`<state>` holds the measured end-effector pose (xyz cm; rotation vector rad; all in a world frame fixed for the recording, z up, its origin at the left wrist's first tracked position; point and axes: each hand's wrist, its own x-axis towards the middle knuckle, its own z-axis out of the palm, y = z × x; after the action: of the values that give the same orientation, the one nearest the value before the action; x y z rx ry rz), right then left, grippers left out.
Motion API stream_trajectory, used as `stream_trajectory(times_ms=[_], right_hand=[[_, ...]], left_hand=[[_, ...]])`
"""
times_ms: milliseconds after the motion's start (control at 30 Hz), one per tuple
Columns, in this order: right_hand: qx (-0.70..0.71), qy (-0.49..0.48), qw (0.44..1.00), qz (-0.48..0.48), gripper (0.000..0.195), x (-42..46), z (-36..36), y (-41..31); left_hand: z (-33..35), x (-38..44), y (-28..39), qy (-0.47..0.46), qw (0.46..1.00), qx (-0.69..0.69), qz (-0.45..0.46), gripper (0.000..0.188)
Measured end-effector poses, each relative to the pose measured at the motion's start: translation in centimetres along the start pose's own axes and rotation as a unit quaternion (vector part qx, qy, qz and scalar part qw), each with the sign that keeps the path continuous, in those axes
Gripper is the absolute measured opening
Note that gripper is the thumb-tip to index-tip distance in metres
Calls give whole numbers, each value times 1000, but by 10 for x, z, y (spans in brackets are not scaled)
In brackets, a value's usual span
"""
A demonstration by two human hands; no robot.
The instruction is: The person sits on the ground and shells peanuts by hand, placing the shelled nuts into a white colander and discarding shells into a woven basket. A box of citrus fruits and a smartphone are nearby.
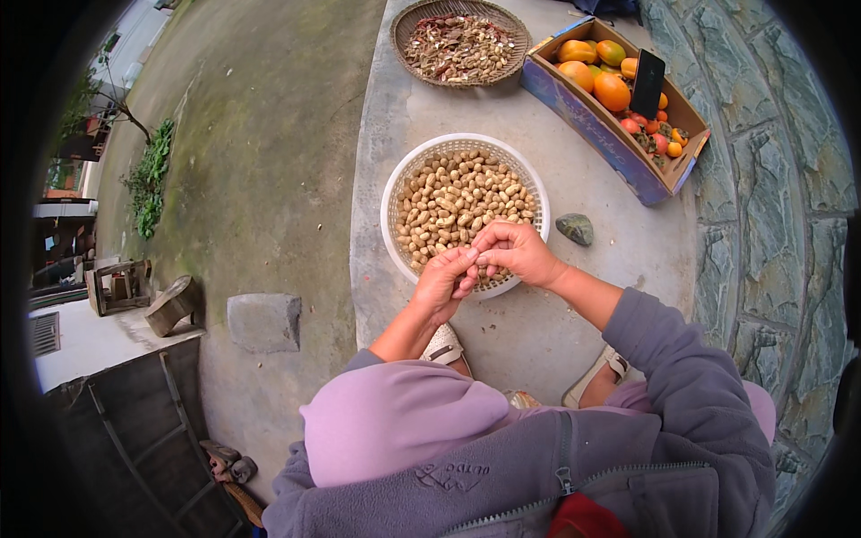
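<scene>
Over the near rim of a round white plastic basket (543, 218), my two hands meet at the fingertips. Unshelled peanuts (457, 195) fill much of the basket, which rests on the concrete ledge. My left hand (444, 279) comes in from the lower left, thumb and fingers drawn together. From the right, my right hand (514, 252) pinches its thumb and forefinger against the left fingertips. Whatever lies between the fingers is too small and too covered to make out. Both hands hide some of the peanuts below them.
Beyond the basket stands a woven tray (397, 40) of peanut shells and peanuts. A cardboard box (578, 128) holds persimmons (612, 92), smaller fruit and a leaning phone (648, 84). A dark stone (575, 229) lies right of the basket. A stone wall (773, 168) bounds the right side.
</scene>
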<state>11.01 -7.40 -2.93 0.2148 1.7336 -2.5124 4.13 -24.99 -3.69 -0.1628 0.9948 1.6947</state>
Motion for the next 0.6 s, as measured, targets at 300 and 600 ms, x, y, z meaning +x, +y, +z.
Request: stream_trajectory(times_ms=[300,600], right_hand=[[110,114,970,186,13,-1,-4,21],[-15,121,979,161,14,0,0,7]], left_hand=[[-2,6,-12,35,986,-149,-63,19],[2,6,-13,88,976,-176,-97,31]])
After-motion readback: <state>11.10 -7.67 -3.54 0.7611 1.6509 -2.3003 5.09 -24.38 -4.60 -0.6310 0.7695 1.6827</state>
